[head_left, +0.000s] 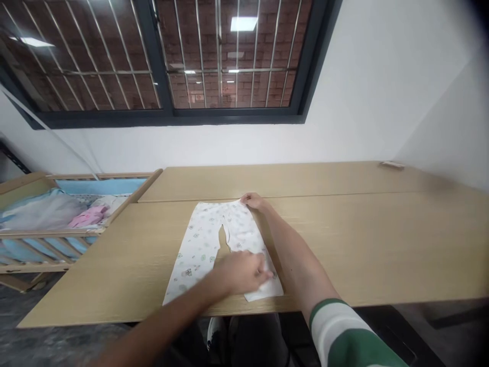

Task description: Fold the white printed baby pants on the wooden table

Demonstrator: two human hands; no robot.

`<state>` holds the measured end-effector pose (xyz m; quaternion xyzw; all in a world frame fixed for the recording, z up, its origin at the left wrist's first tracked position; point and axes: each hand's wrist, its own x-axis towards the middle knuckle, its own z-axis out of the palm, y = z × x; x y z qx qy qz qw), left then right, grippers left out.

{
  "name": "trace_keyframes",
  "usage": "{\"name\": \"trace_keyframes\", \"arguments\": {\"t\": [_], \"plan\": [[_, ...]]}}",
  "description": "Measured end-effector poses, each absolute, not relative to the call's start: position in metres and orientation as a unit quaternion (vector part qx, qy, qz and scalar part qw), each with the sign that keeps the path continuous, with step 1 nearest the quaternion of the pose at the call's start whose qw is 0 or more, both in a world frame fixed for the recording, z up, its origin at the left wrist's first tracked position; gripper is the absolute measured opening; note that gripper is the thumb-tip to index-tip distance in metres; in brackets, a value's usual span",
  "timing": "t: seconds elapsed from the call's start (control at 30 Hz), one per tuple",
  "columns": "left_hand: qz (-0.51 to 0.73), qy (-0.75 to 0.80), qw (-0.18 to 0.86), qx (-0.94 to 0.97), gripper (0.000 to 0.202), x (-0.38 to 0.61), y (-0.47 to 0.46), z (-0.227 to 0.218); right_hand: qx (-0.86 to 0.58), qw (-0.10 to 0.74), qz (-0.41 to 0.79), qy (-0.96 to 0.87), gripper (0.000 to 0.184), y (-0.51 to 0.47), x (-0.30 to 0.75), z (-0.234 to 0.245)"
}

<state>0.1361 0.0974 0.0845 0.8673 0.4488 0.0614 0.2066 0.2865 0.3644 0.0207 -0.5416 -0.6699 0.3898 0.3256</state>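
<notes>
A pair of white baby pants (239, 227) with a small pastel print lies spread on the wooden table, waistband at the far side and legs toward me. My right hand (252, 200) is at the right corner of the waistband, with its fingers closed on the edge. Above the right pant leg is my left hand (246, 272), curled like a fist and slightly blurred, with nothing visible in it. Whether it touches the cloth I cannot tell. My left forearm covers part of the left leg's lower end.
The wide wooden table (374, 244) runs to the wall, with a seam near its back. At the left stands a wooden crib (49, 234) with blue lining and a pink cloth (88, 216). A barred window (229, 56) is above. A small flat object (392, 164) lies at the back right.
</notes>
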Motion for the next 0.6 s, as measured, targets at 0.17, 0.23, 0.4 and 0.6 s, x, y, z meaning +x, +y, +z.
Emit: {"name": "trace_keyframes", "arguments": {"t": [0.17, 0.23, 0.4, 0.6], "plan": [[-0.004, 0.451, 0.176, 0.875, 0.047, 0.178, 0.067, 0.07, -0.542, 0.342, 0.414, -0.646, 0.012, 0.361, 0.288, 0.022], [-0.016, 0.461, 0.173, 0.87, 0.048, 0.184, 0.067, 0.066, -0.543, 0.346, 0.422, -0.639, 0.015, 0.36, 0.288, 0.021], [0.006, 0.467, 0.176, 0.867, 0.029, 0.18, 0.068, 0.064, -0.542, 0.357, 0.435, -0.624, 0.019, 0.359, 0.288, 0.022], [0.2, 0.491, 0.351, 0.772, 0.028, 0.153, 0.055, 0.067, -0.55, 0.369, 0.429, -0.614, 0.022, 0.35, 0.279, 0.031]]}}
